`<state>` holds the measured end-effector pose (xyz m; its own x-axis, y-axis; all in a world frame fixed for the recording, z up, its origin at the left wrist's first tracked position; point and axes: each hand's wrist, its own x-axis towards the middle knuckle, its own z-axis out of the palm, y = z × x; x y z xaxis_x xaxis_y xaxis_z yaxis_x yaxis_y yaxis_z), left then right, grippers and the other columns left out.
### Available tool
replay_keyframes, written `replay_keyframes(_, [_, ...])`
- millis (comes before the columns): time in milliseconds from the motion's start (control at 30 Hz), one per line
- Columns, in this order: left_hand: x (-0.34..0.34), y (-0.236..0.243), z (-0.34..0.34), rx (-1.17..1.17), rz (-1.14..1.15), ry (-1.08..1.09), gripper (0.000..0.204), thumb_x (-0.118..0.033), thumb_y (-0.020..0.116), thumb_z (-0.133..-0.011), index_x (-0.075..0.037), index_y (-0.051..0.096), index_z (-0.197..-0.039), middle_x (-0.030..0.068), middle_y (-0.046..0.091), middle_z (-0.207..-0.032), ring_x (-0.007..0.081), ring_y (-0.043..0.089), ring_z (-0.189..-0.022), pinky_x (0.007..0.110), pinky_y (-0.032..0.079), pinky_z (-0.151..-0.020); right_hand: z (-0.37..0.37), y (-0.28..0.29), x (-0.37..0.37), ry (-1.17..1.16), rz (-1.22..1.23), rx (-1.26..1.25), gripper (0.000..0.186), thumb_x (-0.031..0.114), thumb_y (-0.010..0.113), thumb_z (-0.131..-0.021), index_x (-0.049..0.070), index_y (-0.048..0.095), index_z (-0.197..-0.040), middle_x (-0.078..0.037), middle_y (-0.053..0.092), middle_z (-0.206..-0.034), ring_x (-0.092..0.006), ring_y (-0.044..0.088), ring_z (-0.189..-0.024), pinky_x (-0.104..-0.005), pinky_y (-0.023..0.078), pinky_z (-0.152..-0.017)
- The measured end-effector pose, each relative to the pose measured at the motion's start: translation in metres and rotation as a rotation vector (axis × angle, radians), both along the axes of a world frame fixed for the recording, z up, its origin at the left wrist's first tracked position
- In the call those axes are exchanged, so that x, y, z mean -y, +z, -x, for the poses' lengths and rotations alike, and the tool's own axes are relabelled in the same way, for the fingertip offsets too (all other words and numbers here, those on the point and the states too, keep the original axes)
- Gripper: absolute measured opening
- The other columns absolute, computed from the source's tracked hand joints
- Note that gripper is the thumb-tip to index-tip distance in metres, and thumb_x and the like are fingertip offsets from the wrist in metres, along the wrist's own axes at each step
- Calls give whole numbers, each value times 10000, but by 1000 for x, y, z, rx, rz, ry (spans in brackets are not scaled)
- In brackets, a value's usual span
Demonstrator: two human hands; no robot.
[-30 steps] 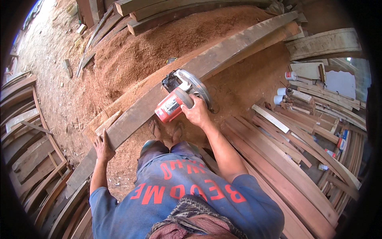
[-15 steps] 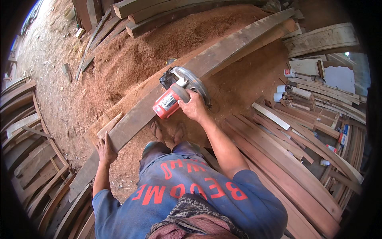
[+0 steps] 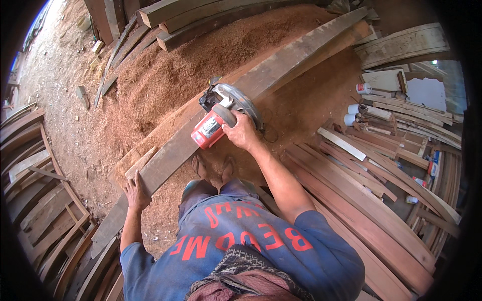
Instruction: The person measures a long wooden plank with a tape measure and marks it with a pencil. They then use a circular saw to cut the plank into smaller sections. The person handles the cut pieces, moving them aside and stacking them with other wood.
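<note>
My right hand [image 3: 241,131] is wrapped round the dark rear handle of a red circular saw [image 3: 207,130]. The saw rests across a long, brown wooden plank [image 3: 173,159], and its round silver guard [image 3: 236,98] sits on the right side. Whether the blade is in the wood is hidden. Farther left, my left hand [image 3: 136,193] lies on the plank near its lower-left end, fingers stretched out and apart. Just beyond those fingertips is a small pale strip of wood [image 3: 142,163]. Under the plank runs a lighter timber beam [image 3: 321,47].
Reddish sawdust [image 3: 165,85] is heaped beyond the plank. Long boards [image 3: 351,200] are stacked close on my right, with white tubs [image 3: 350,119] past them. Curved timbers [image 3: 55,210] lie at left, and thick beams [image 3: 211,20] at the far side. My feet [image 3: 213,168] stand near the saw.
The view has shifted slightly. Both hands and the saw keep nearly the same places on the plank.
</note>
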<state>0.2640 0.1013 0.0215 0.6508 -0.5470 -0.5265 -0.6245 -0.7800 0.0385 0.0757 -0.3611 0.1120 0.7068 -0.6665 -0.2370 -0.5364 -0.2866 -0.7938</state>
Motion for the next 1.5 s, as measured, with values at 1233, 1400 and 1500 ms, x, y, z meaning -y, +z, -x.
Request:
replay_keyframes(1233, [-1,-17,-40,6,-14,-39,1182,-151,751,-667,-105,117,-1664,274,442,-1349,464,411,-1342,603,273,-1146,-31,37,-3,-46,106,7,303,190,766,-855,20,713,-1100,-266,734,-1023,-427,714,-997,-479,557,-865])
replay_keyframes(1400, [-5,-7,-39,-8,-16,-20,1211,-161,759,-653,-94,93,-1662,269,434,-1359,455,408,-1334,577,291,-1133,6,92,-10,-147,65,124,336,134,770,-840,-32,701,-1124,-202,740,-970,-344,722,-912,-430,554,-857])
replay_keyframes(1500, [-9,-12,-42,-23,-11,-7,1224,-163,759,-648,-89,77,-1661,269,430,-1361,451,407,-1333,570,284,-1143,41,110,-8,-305,-8,198,299,109,761,-852,-35,694,-1105,-113,718,-961,-198,689,-825,-373,555,-765])
